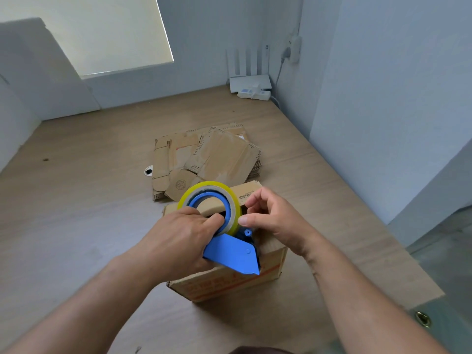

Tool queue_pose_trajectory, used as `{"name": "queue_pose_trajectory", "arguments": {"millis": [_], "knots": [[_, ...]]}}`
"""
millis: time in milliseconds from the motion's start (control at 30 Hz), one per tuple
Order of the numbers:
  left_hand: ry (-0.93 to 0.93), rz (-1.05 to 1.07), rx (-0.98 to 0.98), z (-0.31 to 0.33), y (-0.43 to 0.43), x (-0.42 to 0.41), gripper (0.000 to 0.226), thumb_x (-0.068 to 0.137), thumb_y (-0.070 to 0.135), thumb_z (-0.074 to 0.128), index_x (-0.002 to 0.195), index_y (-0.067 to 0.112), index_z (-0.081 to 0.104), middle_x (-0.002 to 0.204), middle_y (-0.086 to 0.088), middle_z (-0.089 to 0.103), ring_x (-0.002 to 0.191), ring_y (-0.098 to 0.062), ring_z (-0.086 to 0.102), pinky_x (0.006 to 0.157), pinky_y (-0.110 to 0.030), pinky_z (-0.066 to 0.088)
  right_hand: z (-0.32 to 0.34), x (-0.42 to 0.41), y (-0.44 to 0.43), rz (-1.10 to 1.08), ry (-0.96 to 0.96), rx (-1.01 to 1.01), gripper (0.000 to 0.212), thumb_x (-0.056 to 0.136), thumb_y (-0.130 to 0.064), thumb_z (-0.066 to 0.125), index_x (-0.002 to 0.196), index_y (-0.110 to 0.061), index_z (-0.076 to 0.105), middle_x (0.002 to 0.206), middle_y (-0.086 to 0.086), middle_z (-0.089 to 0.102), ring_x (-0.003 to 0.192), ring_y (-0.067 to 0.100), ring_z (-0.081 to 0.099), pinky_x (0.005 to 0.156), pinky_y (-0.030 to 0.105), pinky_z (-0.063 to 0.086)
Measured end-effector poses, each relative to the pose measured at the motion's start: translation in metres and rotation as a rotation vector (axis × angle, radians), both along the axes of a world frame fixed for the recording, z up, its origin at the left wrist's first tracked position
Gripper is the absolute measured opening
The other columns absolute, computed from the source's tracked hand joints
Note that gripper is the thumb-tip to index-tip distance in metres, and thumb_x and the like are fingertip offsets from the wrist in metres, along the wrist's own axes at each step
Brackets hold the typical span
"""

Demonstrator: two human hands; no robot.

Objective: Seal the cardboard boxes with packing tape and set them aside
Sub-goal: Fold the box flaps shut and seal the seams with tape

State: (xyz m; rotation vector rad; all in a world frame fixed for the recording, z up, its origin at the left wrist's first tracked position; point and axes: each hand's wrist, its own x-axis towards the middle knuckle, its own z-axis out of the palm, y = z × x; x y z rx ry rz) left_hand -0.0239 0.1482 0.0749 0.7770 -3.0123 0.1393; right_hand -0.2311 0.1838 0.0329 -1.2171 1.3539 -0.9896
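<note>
While the left hand (178, 233) wraps its fingers around the blue tape dispenser (229, 254), with its thumb hooked into the core of the roll, the right hand (273, 221) sits just beside it at centre frame. Its fingers are curled and its thumb tip rests against the edge of the yellowish packing tape roll (214, 186). It looks to be feeling for the loose end, but I cannot tell whether it has tape pinched yet. Directly under both hands, just below centre, 1 small cardboard box (229, 284) stands on the wooden table (89, 175). A dark gap shows between its top flaps, and no tape is visible on them, so sealing seems barely begun. Beyond it, toward the middle of the frame, lies a stack of flattened cardboard (217, 154), and a white router (250, 81) sits in the upper right corner of the table. The box looks light and fairly stiff at its corners, though its worn flaps will likely sag under pressure, so it should be steadied by a side wall or near an edge, not mid-flap. Tape of this kind is thin, sticky and prone to folding on itself, so the free end is best held taut by its corner. The dispenser is rigid and takes a firm grip on its body, away from the pointed cutter end at the lower right.
</note>
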Motion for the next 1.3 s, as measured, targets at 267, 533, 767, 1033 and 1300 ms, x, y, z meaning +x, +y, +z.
{"name": "queue_pose_trajectory", "arguments": {"millis": [267, 533, 767, 1033, 1300], "knots": [[-0.052, 0.083, 0.081, 0.007, 0.005, -0.006, 0.055, 0.062, 0.057, 0.080, 0.101, 0.027, 0.055, 0.082, 0.015, 0.064, 0.075, -0.009, 0.063, 0.069, -0.015, 0.042, 0.001, 0.006, 0.000, -0.071, 0.094, -0.054, 0.023, 0.081, 0.001, 0.056, 0.090, -0.020, 0.057, 0.072, 0.002, 0.056, 0.066, 0.014, 0.053, 0.062, 0.028, 0.050], [-0.014, 0.126, 0.088, 0.009, 0.003, 0.004, 0.056, 0.067, 0.056, 0.077, 0.108, 0.028, 0.051, 0.091, 0.014, 0.063, 0.085, -0.010, 0.061, 0.071, -0.012, 0.031, 0.002, -0.008, 0.003, 0.058, 0.004, -0.075, 0.045, 0.084, 0.012, 0.043, 0.096, -0.021, 0.071, 0.090, 0.012, 0.064, 0.086, 0.010, 0.057, 0.083, 0.024, 0.051], [-0.021, 0.164, 0.218, 0.009, 0.001, 0.008, 0.056, 0.074, 0.054, 0.072, 0.119, 0.029, 0.050, 0.103, 0.012, 0.064, 0.100, -0.010, 0.057, 0.067, -0.002, 0.023, -0.006, -0.011, 0.000, 0.170, 0.042, -0.116, 0.029, 0.081, 0.007, 0.063, 0.090, -0.020, 0.070, 0.110, 0.008, 0.061, 0.105, 0.016, 0.060, 0.095, 0.035, 0.051], [0.002, 0.259, 0.394, 0.014, -0.005, 0.015, 0.065, 0.062, 0.077, 0.051, 0.114, 0.039, 0.045, 0.097, 0.021, 0.057, 0.088, -0.004, 0.053, 0.068, -0.008, 0.038, -0.006, -0.013, 0.003, 0.121, -0.138, -0.126, 0.016, 0.086, 0.001, 0.063, 0.077, -0.012, 0.065, 0.107, 0.003, 0.068, 0.099, 0.007, 0.063, 0.084, 0.019, 0.050], [0.094, 0.636, 0.784, 0.040, -0.017, 0.026, 0.074, 0.045, 0.087, 0.052, 0.095, 0.033, 0.065, 0.081, 0.012, 0.070, 0.071, -0.007, 0.066, 0.067, -0.029, 0.053, -0.006, -0.003, -0.003, -0.040, -0.235, -0.007, 0.020, 0.095, -0.006, 0.051, 0.076, -0.012, 0.054, 0.076, 0.000, 0.070, 0.078, 0.007, 0.065, 0.083, 0.027, 0.048]]}}
